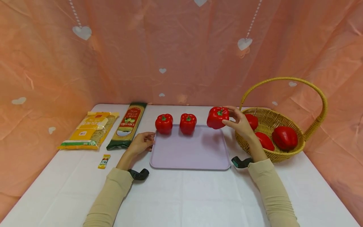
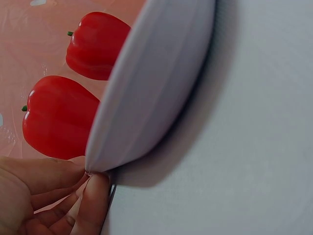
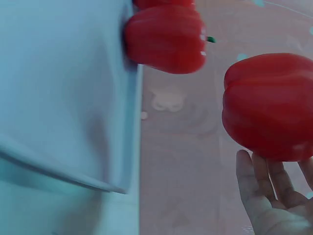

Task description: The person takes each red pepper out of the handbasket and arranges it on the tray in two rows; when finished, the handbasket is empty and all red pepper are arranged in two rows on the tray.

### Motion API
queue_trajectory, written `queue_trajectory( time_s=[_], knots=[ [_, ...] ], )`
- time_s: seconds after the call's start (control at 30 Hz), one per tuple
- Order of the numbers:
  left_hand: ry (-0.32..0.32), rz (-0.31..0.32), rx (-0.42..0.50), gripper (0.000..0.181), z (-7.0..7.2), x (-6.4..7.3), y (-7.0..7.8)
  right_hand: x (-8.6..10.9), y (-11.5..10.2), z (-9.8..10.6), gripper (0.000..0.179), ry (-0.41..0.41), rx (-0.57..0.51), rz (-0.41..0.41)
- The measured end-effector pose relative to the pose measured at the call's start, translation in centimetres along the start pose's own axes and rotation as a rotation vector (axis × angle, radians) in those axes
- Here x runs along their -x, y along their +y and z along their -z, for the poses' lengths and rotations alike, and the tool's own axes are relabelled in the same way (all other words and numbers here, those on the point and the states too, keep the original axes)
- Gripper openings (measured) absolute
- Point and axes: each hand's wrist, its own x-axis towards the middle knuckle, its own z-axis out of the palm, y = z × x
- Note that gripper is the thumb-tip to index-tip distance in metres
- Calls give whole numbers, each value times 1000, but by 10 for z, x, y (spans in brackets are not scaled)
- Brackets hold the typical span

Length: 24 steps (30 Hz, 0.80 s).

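Observation:
My right hand [image 1: 241, 123] grips a red bell pepper [image 1: 217, 118] and holds it above the back right corner of a pale lilac tray [image 1: 190, 157]. In the right wrist view the fingers [image 3: 250, 188] lie against the underside of that bell pepper [image 3: 274, 107]. Two more red bell peppers stand upright along the tray's back edge, one at the left [image 1: 164, 124] and one near the middle [image 1: 188, 124]. My left hand [image 1: 141, 143] is at the tray's left side. Its thumb and fingers pinch the tray's rim [image 2: 115, 88], as the left wrist view shows.
At the right stands a wicker basket [image 1: 265, 121] with a tall handle, holding several red bell peppers [image 1: 285, 138]. On the left lie a yellow food bag [image 1: 89, 129], a green and gold packet [image 1: 128, 124] and a small sachet [image 1: 104, 161]. A pink curtain [image 1: 181, 53] hangs behind the table.

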Motion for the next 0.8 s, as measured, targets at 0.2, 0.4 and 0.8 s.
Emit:
queue_trajectory(
  time_s=[0.2,0.4,0.8],
  knots=[
    [-3,-7,5,42,0,-1,-1,-2,8,-7,56,-10,48,-62],
    [0,-4,-6,41,0,-2,-2,0,-1,-15,57,-21,84,-76],
    [-6,-8,-9,41,1,-1,-2,-4,22,-22,59,-21,77,-149]
  ],
)
